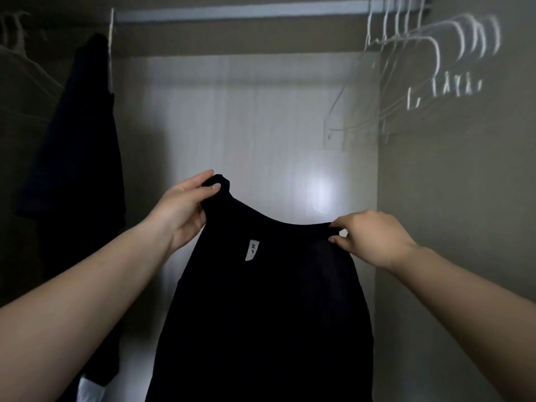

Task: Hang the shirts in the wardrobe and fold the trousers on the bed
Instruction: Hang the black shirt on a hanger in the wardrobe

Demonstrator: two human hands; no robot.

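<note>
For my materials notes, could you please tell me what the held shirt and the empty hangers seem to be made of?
Black shirt: soft matte fabric, likely knit; it drapes limply from both hands. White hangers: thin, probably plastic or coated wire; too blurred to tell.

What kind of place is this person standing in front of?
Most likely a bedroom wardrobe: a rail runs across the top, empty white hangers hang at its right end, and a dark garment hangs at the left.

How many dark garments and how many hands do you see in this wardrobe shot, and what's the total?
Dark garments: 2, the held shirt and the hanging garment at left.
Hands: 2, the left hand and right hand, each pinching the shirt's top edge.
Total: 4.
The empty white hangers are too blurred to count.
</note>
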